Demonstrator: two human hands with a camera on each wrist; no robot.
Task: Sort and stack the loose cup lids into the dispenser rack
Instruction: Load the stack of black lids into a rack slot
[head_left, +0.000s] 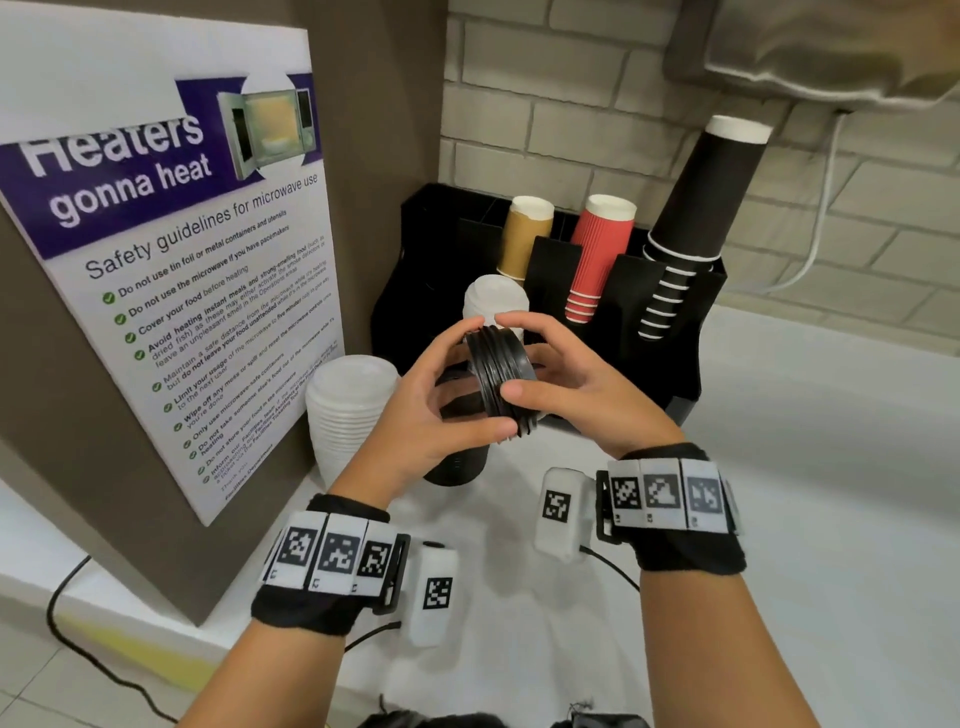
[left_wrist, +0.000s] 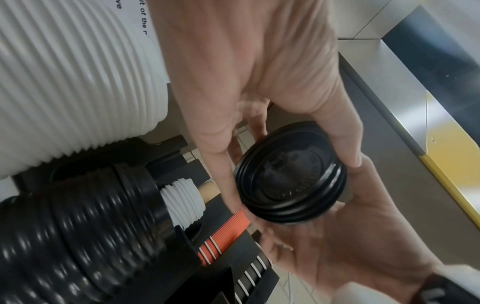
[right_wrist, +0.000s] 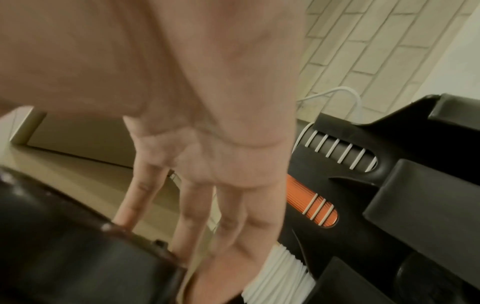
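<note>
A small stack of black cup lids (head_left: 506, 371) is held on edge between both hands, just in front of the black dispenser rack (head_left: 670, 332). My left hand (head_left: 441, 395) grips its left side, thumb under the rim and fingers over the top. My right hand (head_left: 561, 374) cups the right side, thumb on the facing lid. The left wrist view shows the black lids (left_wrist: 291, 176) pinched by the left fingers (left_wrist: 221, 164), with the right hand (left_wrist: 350, 236) behind. In the right wrist view the right fingers (right_wrist: 207, 205) reach down to the dark lid rim (right_wrist: 78, 257).
A tall white lid stack (head_left: 353, 410) stands on the counter at left, a black lid stack (head_left: 457, 462) below my hands. White lids (head_left: 493, 301) sit in the rack, beside brown (head_left: 524, 234), red (head_left: 597, 254) and black cups (head_left: 696, 197). A microwave poster (head_left: 171, 260) stands at left.
</note>
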